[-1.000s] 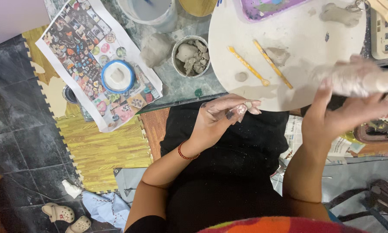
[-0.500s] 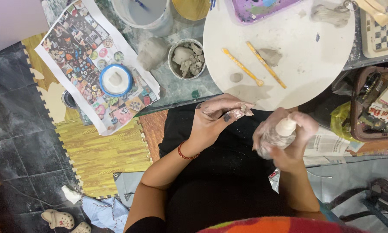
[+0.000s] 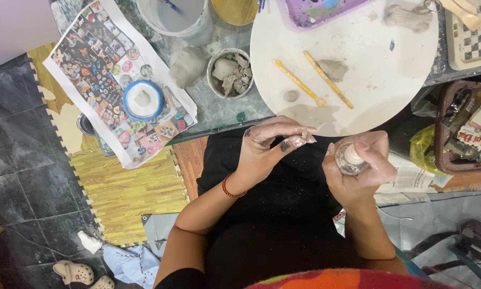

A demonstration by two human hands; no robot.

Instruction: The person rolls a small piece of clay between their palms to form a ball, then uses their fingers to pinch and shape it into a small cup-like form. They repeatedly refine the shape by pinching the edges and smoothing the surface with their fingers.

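Observation:
My right hand (image 3: 361, 171) is wrapped around a small clear jar (image 3: 351, 159) with a pale rounded top, held over my lap just below the round white board (image 3: 379, 69). My left hand (image 3: 270, 147), smeared with grey clay, hovers beside it with fingertips pinched on a tiny bit of clay (image 3: 299, 140). A red band circles the left wrist. On the board lie two yellow modelling sticks (image 3: 315, 83), a small clay ball (image 3: 290, 96) and a flat clay lump (image 3: 334, 69).
A tin of clay chunks (image 3: 230, 72), a grey clay lump (image 3: 187, 65), a white bucket (image 3: 179, 16) and a blue-rimmed lid (image 3: 143, 99) on a printed sheet sit to the left. A purple tray (image 3: 315, 10) is at the top. A box of packets (image 3: 465, 134) stands right.
My right hand has come down from the right edge of the board to my lap, carrying the jar close to my left hand. The left hand has barely moved.

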